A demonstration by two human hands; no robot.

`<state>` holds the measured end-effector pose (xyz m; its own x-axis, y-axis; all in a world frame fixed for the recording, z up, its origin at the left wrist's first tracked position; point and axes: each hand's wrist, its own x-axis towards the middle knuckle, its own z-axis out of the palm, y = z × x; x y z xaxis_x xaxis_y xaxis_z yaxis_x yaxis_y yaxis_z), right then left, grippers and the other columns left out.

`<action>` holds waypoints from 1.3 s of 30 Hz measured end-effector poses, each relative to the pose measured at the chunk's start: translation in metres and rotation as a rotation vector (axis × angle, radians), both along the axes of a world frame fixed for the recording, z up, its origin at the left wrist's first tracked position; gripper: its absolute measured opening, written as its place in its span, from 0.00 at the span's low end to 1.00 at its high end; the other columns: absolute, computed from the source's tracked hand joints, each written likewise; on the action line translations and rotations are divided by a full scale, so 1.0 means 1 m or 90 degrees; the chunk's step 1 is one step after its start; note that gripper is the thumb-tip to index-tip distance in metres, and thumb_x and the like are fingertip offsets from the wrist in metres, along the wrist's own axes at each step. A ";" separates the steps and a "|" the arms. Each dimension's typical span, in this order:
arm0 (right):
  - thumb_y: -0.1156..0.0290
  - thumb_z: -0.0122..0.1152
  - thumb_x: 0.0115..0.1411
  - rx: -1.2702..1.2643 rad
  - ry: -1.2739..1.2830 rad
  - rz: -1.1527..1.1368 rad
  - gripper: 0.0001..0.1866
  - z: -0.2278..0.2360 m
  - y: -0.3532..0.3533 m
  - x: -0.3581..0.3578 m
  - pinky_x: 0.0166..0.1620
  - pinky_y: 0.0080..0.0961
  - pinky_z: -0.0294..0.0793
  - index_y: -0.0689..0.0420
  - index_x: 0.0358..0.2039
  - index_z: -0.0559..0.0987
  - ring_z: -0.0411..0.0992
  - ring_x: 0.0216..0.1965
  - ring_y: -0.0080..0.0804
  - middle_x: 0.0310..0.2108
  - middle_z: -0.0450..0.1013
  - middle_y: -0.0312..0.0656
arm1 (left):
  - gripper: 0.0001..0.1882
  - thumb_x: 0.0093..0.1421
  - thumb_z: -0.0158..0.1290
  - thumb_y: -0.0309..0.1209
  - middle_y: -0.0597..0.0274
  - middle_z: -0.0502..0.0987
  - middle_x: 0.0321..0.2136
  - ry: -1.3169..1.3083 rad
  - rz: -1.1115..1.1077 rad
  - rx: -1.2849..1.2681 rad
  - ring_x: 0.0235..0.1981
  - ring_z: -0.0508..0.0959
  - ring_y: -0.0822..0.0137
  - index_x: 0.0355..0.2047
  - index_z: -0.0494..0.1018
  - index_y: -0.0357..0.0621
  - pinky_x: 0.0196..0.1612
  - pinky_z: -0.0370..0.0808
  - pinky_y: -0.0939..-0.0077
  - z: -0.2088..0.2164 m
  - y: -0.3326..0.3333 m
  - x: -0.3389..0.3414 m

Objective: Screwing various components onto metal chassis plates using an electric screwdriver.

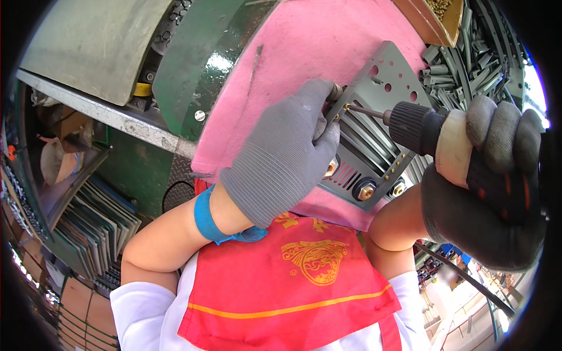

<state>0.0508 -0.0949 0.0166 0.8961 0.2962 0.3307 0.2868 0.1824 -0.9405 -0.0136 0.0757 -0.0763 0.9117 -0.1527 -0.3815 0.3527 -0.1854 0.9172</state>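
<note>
A grey metal chassis [367, 88] with round holes, slots and brass fittings lies on a pink mat [275, 64]. At its left edge my left hand [287, 146], in a grey knit glove, is closed with thumb and fingers gripping that edge. My right hand [492, 193], in a dark glove, wraps round a power screwdriver [418, 128] with a black collar and a pale band. Its bit points left and meets a small brass screw [346, 107] near the chassis edge, beside my left fingertips. Brass fittings with hex nuts [367, 191] sit at the chassis's near end.
Behind the chassis on the right stands a box [436, 17] of small brass parts, beside a heap of grey metal strips [468, 70]. A green plate [205, 64] and a metal bench edge [105, 114] lie to the left. Stacked panels [96, 222] stand lower left.
</note>
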 end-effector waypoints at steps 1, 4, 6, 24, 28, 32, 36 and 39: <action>0.62 0.51 0.46 0.010 0.003 0.020 0.11 -0.001 0.002 0.000 0.32 0.25 0.53 0.53 0.26 0.64 0.54 0.24 0.24 0.24 0.55 0.36 | 0.17 0.57 0.54 0.22 0.64 0.58 0.18 -0.010 0.005 0.003 0.21 0.62 0.72 0.48 0.70 0.38 0.27 0.65 0.74 0.001 0.000 -0.001; 0.62 0.50 0.45 0.035 0.008 0.083 0.11 -0.006 0.011 -0.002 0.31 0.25 0.54 0.53 0.25 0.63 0.53 0.23 0.24 0.24 0.55 0.36 | 0.17 0.57 0.54 0.22 0.63 0.60 0.18 -0.001 0.042 -0.008 0.21 0.63 0.72 0.48 0.70 0.37 0.27 0.66 0.74 0.003 -0.002 -0.003; 0.62 0.49 0.45 0.042 0.010 0.110 0.11 -0.007 0.015 -0.001 0.31 0.26 0.54 0.53 0.25 0.63 0.53 0.22 0.24 0.24 0.54 0.36 | 0.17 0.57 0.55 0.23 0.64 0.60 0.18 -0.006 0.067 -0.020 0.21 0.63 0.73 0.48 0.71 0.36 0.27 0.66 0.75 0.005 -0.004 -0.006; 0.65 0.50 0.50 -0.051 0.214 0.042 0.09 0.003 0.015 0.007 0.30 0.23 0.53 0.53 0.23 0.61 0.51 0.22 0.24 0.19 0.53 0.34 | 0.14 0.56 0.55 0.22 0.64 0.61 0.17 0.031 0.103 -0.047 0.20 0.62 0.73 0.44 0.73 0.32 0.27 0.67 0.77 0.001 -0.005 -0.005; 0.65 0.50 0.51 -0.070 0.253 0.029 0.10 0.006 0.017 0.006 0.29 0.23 0.52 0.53 0.23 0.60 0.51 0.22 0.24 0.18 0.53 0.34 | 0.13 0.56 0.55 0.23 0.64 0.61 0.17 -0.020 0.132 -0.048 0.20 0.63 0.73 0.43 0.73 0.32 0.27 0.66 0.74 -0.004 -0.009 -0.009; 0.65 0.52 0.52 -0.041 0.215 0.029 0.10 0.002 0.024 -0.007 0.30 0.22 0.53 0.52 0.23 0.61 0.51 0.21 0.24 0.18 0.53 0.33 | 0.14 0.56 0.54 0.23 0.63 0.62 0.17 -0.038 0.088 -0.010 0.21 0.64 0.73 0.43 0.73 0.32 0.27 0.66 0.74 0.001 -0.005 -0.008; 0.65 0.53 0.48 0.082 0.123 0.135 0.10 0.015 0.007 -0.005 0.31 0.20 0.55 0.49 0.19 0.62 0.52 0.19 0.20 0.18 0.54 0.31 | 0.15 0.61 0.51 0.28 0.62 0.71 0.24 -0.006 0.057 -0.006 0.23 0.67 0.75 0.47 0.71 0.33 0.29 0.68 0.78 0.009 0.018 0.000; 0.66 0.53 0.48 0.109 0.096 0.101 0.09 0.014 -0.006 -0.007 0.31 0.20 0.55 0.49 0.19 0.62 0.53 0.19 0.19 0.18 0.55 0.31 | 0.17 0.66 0.46 0.32 0.61 0.75 0.31 0.077 0.047 -0.164 0.24 0.68 0.76 0.51 0.70 0.34 0.30 0.69 0.81 0.008 0.036 0.012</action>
